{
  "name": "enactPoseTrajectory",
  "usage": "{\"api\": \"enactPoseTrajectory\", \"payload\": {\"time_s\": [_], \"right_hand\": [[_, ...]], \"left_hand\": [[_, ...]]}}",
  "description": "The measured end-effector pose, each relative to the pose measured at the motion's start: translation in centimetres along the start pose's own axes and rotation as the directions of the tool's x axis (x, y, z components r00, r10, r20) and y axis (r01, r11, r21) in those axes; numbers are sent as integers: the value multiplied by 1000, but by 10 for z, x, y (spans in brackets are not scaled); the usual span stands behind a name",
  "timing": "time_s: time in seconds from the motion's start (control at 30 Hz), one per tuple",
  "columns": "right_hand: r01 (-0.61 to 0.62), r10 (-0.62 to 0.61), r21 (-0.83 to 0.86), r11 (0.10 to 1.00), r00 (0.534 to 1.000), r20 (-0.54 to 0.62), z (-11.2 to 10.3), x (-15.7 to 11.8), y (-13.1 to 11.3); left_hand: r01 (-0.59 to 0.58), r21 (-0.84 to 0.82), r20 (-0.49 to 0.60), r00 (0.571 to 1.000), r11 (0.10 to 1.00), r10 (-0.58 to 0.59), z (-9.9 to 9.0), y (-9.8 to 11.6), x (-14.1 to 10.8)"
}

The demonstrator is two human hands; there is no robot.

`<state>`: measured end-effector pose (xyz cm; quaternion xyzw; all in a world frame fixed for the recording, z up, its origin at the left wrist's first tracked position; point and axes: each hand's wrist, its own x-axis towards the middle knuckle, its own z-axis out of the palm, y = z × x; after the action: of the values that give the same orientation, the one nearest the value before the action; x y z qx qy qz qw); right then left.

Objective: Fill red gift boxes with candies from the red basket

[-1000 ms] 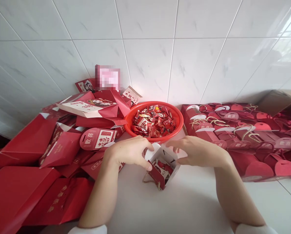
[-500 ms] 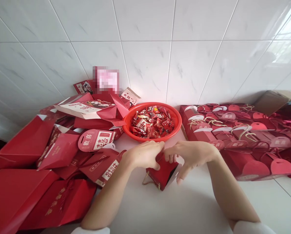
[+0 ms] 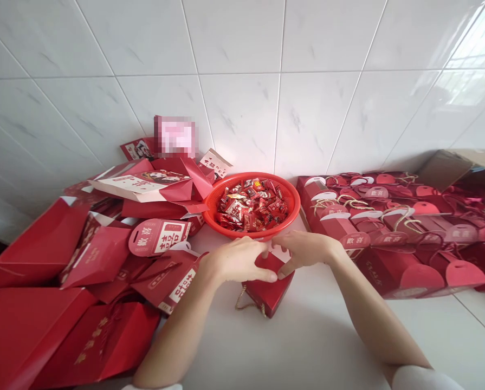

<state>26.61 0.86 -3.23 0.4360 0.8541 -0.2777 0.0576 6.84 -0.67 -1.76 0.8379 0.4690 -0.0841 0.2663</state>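
Observation:
A small red box (image 3: pixel 269 292) with a twisted gold cord lies on the pale tabletop, in front of an orange-red basket (image 3: pixel 296 208) of wrapped sweets (image 3: pixel 252 203). From the left, my left hand (image 3: pixel 242 261) curves over the box, its thumb on the upper face and its fingers at the far side. My right hand (image 3: pixel 303 252) holds the right side of the box, thumb near the other thumb. The far fingertips of both hands are partly hidden. A white inner flap shows between the hands.
Red boxes and bags (image 3: pixel 116 336) are heaped on the left. Rows of red boxes with rounded flaps (image 3: pixel 421 276) stand on the right, beside an open cardboard box (image 3: pixel 445 168). A tiled wall (image 3: pixel 242 124) rises behind.
The box's right-hand panel has folded down, so its dark opening no longer shows. My right hand has moved left onto the box, and the two thumbs are closer together.

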Motion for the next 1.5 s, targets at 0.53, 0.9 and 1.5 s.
{"api": "enactPoseTrajectory", "payload": {"time_s": [0.53,0.9,1.5], "right_hand": [[216,-307,392,894,934,185,-1,25,39],[191,-283,394,899,940,190,-3,21,46],[221,-367,546,808,914,172,-5,-3,20]], "left_hand": [[-72,104,69,995,992,65,7,11,11],[70,117,50,996,991,-76,7,15,2],[-51,-43,-30,998,998,50,17,10,13]]}}
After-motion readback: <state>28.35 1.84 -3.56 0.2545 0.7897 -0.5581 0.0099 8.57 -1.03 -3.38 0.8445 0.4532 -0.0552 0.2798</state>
